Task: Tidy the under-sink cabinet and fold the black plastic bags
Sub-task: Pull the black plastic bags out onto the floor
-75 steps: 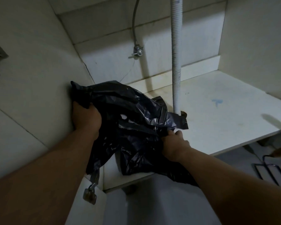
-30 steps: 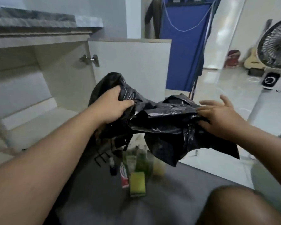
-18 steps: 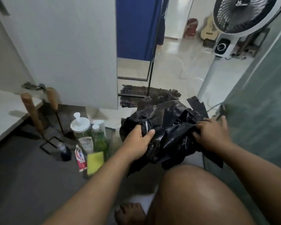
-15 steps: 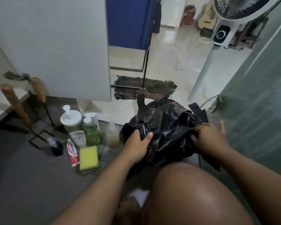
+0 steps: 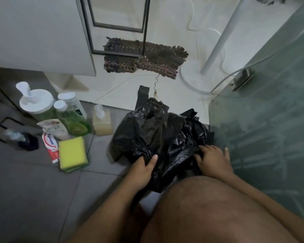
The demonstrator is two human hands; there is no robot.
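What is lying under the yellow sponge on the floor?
Under the yellow sponge a dark green layer shows at its near edge, resting on the grey floor tile. Anything further beneath is covered.

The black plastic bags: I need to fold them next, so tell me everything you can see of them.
The black plastic bags form one crumpled, glossy heap of thin film, not yet folded. A flat strip, perhaps a handle, sticks up at the far side. The heap sits low in front of the person's knee, over the edge between grey and white floor. The left hand grips the near left part; the right hand rests on the near right with fingers tucked into the folds.
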